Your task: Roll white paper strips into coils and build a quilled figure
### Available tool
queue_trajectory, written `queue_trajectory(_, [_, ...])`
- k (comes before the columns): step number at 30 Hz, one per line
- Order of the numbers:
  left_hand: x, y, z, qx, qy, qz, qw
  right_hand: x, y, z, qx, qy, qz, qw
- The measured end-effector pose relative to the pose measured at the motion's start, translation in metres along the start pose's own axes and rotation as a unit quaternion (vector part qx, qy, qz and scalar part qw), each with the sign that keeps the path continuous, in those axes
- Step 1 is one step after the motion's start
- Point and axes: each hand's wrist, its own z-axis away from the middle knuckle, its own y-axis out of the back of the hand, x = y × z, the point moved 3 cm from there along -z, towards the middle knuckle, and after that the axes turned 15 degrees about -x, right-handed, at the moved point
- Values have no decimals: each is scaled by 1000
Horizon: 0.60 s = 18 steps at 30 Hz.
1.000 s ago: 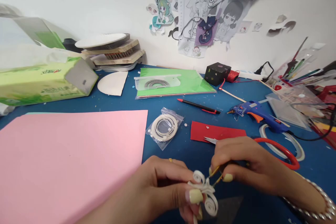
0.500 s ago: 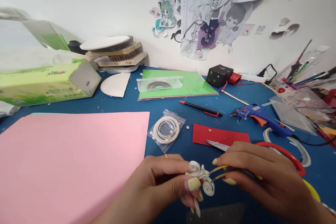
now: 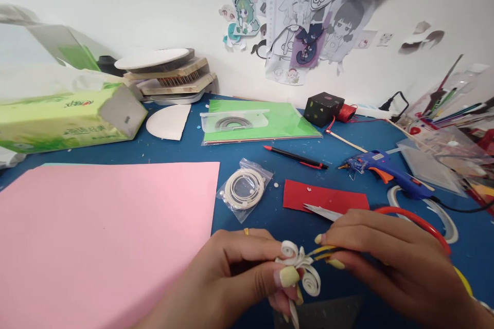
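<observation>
Between the thumb and fingers of my left hand [image 3: 239,272] is a white quilled paper piece [image 3: 311,281], made of curled strips with tight spiral ends. A narrow white strip hangs below those fingers. My right hand [image 3: 389,262] pinches a pair of yellow tweezers [image 3: 323,253] from the right. Their tips meet the upper right of the curls, close together; whether they grip a strip I cannot tell. Just behind my right hand lie red-handled scissors [image 3: 321,212], blades across a red paper piece [image 3: 328,196], the rest partly hidden.
Pink paper sheets [image 3: 116,226] cover the left side. Ahead lie a bag of white paper strips [image 3: 244,189], a black pen [image 3: 295,158] and green paper [image 3: 285,121]. A blue glue gun [image 3: 397,175] rests at right, with its cable. A tissue pack [image 3: 65,118] stands at left.
The tweezers' arms have come closer together. The quilled piece has shifted slightly right and its lower spiral has dropped a little. The view has tilted slightly.
</observation>
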Motion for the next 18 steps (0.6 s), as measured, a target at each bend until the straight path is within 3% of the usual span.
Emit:
queue_trajectory(7, [-3,-2,-4,-16,28,116,993,0,-5,9,37,-12,67,997])
queue_trajectory(12, [-5,-7,0,-31,90,259,961,-7,0,9,80,17,168,982])
queue_trajectory(18, [-7,-8,-1,-15,73,328,942,-10,-7,12,56,37,206,976])
